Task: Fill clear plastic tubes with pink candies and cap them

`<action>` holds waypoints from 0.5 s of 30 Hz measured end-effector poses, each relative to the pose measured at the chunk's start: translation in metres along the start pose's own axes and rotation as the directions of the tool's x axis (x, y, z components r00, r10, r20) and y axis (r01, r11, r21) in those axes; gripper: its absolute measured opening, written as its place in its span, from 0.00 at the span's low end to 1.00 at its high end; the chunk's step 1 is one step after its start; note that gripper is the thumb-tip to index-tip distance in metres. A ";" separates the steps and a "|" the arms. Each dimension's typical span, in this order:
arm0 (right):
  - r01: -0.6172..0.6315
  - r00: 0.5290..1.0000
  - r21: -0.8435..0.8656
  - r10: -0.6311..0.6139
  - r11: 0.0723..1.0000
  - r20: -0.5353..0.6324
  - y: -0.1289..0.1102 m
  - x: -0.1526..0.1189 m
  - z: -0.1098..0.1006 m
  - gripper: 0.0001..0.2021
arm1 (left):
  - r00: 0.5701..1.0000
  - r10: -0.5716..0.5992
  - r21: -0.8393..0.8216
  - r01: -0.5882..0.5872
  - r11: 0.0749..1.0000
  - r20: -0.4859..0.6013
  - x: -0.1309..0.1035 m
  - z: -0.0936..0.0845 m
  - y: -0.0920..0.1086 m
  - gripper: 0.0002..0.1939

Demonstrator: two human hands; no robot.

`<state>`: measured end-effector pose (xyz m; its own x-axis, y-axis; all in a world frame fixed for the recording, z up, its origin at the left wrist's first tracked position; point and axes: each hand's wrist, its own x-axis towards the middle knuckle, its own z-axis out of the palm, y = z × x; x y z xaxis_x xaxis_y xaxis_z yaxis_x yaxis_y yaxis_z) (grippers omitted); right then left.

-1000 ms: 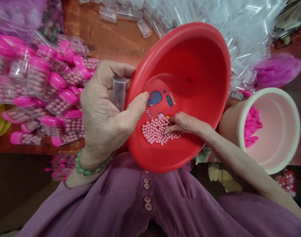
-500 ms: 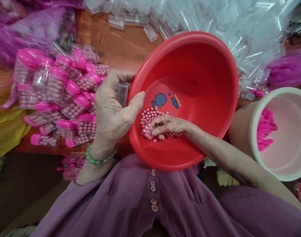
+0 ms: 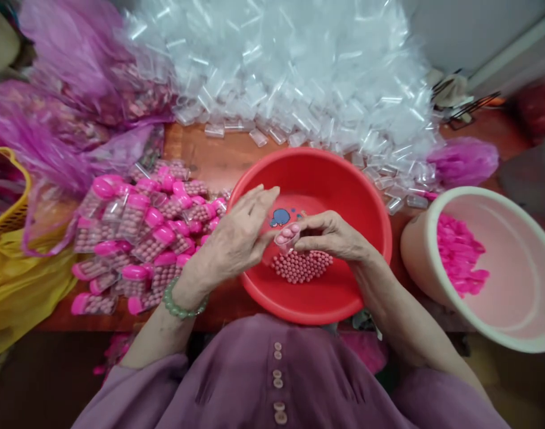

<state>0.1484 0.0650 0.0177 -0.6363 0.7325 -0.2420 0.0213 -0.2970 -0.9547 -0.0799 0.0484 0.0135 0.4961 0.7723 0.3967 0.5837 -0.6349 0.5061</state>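
Note:
My right hand [image 3: 332, 235] grips a small clear container [image 3: 286, 239] filled with pink beads, its open end facing up. It is over the red basin [image 3: 308, 308]. Beneath it, loose pink beads [image 3: 302, 267] lie on the basin's floor beside a blue printed picture. My left hand [image 3: 239, 235] is over the basin's left side, fingers stretched forward and thumb near the container. Whether something is tucked under the left palm is hidden.
Bead-filled containers with pink caps [image 3: 138, 238] lie piled on the left. Clear empty containers [image 3: 290, 77] are heaped at the back. A white bucket [image 3: 422, 238] with pink caps [image 3: 460, 253] stands right. A yellow basket [image 3: 19, 208] is far left.
The basin has gone from tilted to lying flatter. My left hand has let go of its rim and moved over it. My right hand has lifted the container from the beads. The view has shifted.

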 end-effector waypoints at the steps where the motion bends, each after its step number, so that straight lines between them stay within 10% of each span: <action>1: 0.015 1.000 0.011 -0.015 1.000 -0.008 -0.002 -0.003 0.001 0.12 | 0.999 0.014 -0.083 -0.011 0.997 0.037 -0.002 0.000 0.001 0.30; 7: 0.127 0.989 -0.006 -0.127 0.992 -0.074 -0.002 -0.011 0.008 0.12 | 0.972 -0.028 -0.693 0.185 0.697 0.231 -0.006 -0.001 0.022 0.34; 15: 0.173 0.942 -0.528 -0.297 0.832 -0.159 -0.014 -0.024 0.015 0.13 | 0.902 -0.319 -0.883 0.382 0.273 0.292 0.002 0.015 0.037 0.13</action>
<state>0.1518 0.0428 0.0392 -0.4833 0.8750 0.0278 0.3143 0.2030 -0.9274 -0.0480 0.0263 0.0219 0.4489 0.8932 -0.0268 -0.2183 0.1386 0.9660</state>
